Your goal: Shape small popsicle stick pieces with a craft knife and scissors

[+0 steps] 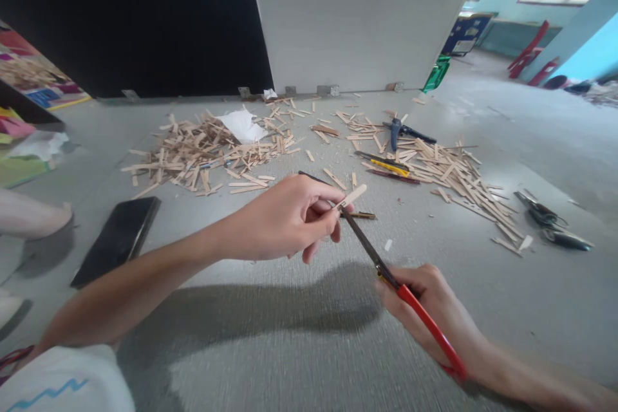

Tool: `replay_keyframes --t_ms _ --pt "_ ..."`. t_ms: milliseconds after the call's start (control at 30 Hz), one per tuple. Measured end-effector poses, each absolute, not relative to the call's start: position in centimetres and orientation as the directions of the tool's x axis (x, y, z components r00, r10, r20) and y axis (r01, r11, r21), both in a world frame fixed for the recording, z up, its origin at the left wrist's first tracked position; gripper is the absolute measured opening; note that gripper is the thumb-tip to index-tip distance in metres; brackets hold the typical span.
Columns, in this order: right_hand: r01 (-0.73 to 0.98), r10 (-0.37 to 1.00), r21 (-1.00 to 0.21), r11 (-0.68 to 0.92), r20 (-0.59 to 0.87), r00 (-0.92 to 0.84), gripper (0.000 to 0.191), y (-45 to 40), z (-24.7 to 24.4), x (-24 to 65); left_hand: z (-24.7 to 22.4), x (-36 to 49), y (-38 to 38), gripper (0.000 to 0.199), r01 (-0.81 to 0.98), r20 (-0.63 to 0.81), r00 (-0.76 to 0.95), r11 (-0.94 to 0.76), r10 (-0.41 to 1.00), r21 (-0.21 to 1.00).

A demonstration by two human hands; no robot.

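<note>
My left hand (294, 219) pinches a short wooden craft stick (356, 196) between thumb and fingers, its rounded end pointing up to the right. In my right hand (434, 309) is a pair of red-handled scissors (429, 322). Their long dark blades slant up to the left, and the tips meet the stick beside my left fingertips; whether they are parted there I cannot tell. On the floor behind my left hand lies a thin dark tool with a brass-coloured end (363, 215), partly hidden.
Two heaps of wooden pieces, a left pile (186, 151) and a right pile (463, 174), cover the floor. Near them lie a blue-handled tool (396, 132), a yellow cutter (390, 167) and dark scissors (543, 214). A black phone (116, 241) lies left; a white panel (362, 19) stands behind.
</note>
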State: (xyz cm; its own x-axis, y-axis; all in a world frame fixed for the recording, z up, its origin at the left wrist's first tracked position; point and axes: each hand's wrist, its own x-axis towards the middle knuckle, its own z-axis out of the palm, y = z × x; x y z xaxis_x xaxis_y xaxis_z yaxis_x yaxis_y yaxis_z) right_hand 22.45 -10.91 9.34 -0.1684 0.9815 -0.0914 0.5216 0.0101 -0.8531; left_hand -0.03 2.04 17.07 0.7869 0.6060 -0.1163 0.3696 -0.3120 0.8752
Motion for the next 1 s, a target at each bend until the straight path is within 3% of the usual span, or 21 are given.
replay_keyframes --t_ms 167,867,1000 --pt "0.494 0.969 -0.869 -0.036 -0.151 -0.195 0.050 -11.0 9.6 22.3 16.9 -0.2 2.4 0.024 0.339 -0.055 0.822 -0.409 0.566 0.847" --pt "0.367 0.816 -0.851 -0.376 -0.491 -0.305 0.074 -11.3 9.7 22.7 16.4 -1.0 4.3 0.025 0.343 -0.103 0.915 -0.618 0.390 0.708" --pt "0.316 0.782 -0.846 -0.429 -0.523 -0.339 0.073 -11.3 9.8 22.8 16.4 -0.9 4.4 0.026 0.365 -0.104 0.915 -0.689 0.390 0.626"
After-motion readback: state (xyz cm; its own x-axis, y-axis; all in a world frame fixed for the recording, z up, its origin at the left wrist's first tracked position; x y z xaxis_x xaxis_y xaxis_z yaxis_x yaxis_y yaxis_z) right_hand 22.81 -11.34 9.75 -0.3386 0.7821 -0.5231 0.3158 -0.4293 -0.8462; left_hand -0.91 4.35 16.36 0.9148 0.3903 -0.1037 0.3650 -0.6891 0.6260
